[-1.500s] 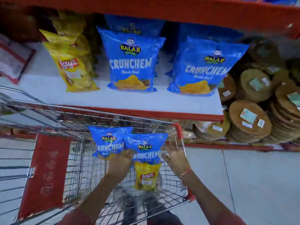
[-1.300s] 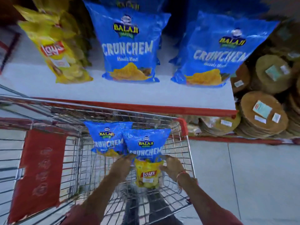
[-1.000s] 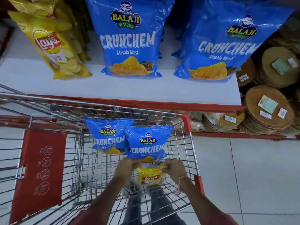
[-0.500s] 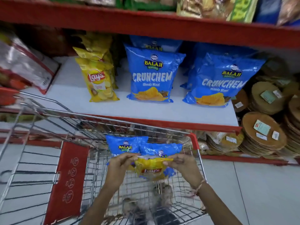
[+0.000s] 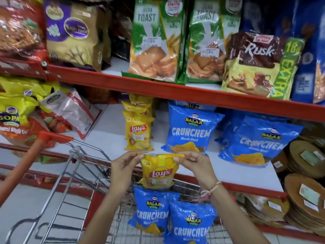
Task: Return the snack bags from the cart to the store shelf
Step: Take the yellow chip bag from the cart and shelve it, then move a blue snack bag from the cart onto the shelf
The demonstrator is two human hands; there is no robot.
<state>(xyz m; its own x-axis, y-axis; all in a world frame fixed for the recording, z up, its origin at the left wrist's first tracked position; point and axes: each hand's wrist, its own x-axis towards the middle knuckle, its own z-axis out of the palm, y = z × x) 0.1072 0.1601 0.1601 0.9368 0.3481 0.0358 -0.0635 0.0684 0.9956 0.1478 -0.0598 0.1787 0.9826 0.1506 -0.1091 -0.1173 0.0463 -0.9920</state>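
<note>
We pinch the Lay's bag (image 5: pixel 159 170) by its top seam, left hand (image 5: pixel 123 170) and right hand (image 5: pixel 195 167) closed, so it hangs flat. Its stack (image 5: pixel 138 132) sits at twelve o'clock.

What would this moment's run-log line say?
phase: lifting | held: yellow Lay's bag by its top corners, left hand, right hand | cart: two blue Crunchem bags | target: shelf

Both hands hold a yellow Lay's bag (image 5: pixel 159 171) by its top corners, left hand (image 5: pixel 123 170) and right hand (image 5: pixel 197 167) pinching it above the cart (image 5: pixel 84 166). Two blue Crunchem bags (image 5: pixel 153 212) lie in the cart. The white shelf (image 5: pixel 105 143) beyond carries matching bags.
</note>
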